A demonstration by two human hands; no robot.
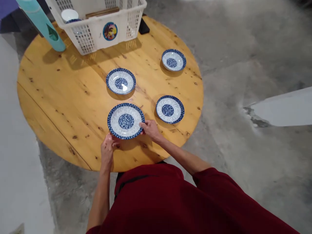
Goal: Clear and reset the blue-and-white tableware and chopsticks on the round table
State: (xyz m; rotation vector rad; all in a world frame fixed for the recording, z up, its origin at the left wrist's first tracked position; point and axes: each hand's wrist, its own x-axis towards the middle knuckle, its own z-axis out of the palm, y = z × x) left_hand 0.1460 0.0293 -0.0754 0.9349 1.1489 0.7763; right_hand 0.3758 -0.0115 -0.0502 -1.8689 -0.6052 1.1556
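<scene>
A white plate with a blue patterned rim and a blue round centre [126, 121] is in front of me, a little above the near part of the table. My right hand [150, 129] grips its right rim, thumb on top and the other fingers partly hidden under it. At the lower left rim, my left hand [108, 149] is closed at the edge, its fingertips partly beneath the plate. Three similar dishes surround it: one just behind [121, 81], one to the right [170, 110] and a deeper-looking one at the far right [174, 60].
The round wooden table [73, 107] has knots and a seam at left. A white plastic basket [97, 34] at the back holds a white bowl [69, 15] and brown sticks [102, 12]. Beside it are a turquoise tube-like object [46, 29] and a black phone-like object [143, 27].
</scene>
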